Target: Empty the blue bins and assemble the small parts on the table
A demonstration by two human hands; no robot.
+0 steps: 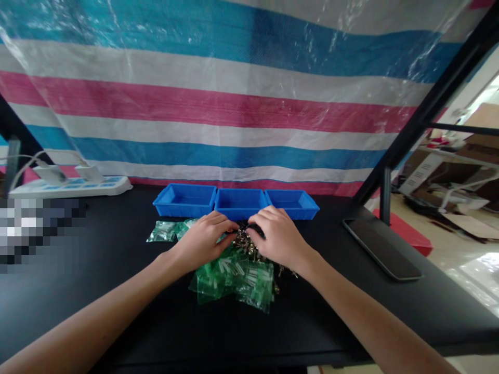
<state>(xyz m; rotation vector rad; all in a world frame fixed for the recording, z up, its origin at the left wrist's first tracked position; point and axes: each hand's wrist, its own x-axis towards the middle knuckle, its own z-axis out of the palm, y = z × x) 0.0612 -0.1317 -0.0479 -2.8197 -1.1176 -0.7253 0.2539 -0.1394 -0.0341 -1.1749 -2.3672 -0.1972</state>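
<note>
My left hand (pixel 206 236) and right hand (pixel 278 236) curl over metal bits (pixel 245 244), can't tell if pinching any, so a sloppy swipe could scatter them among green bags (pixel 255 285).

A glossy, crinkled finish is shown by the thin green plastic bags (pixel 255 291), and a brassy metallic glint is given off by the small metal parts (pixel 248 246). Smooth plastic is seen in the blue trays (pixel 238 210) and the white power strip (pixel 113 186) — the black table (pixel 187 337) is finished smooth and mostly matt. Shiny creases are carried by the woven-looking plastic sheet (pixel 218 111), and a dark, glassy face by the phone (pixel 382 249).
</note>
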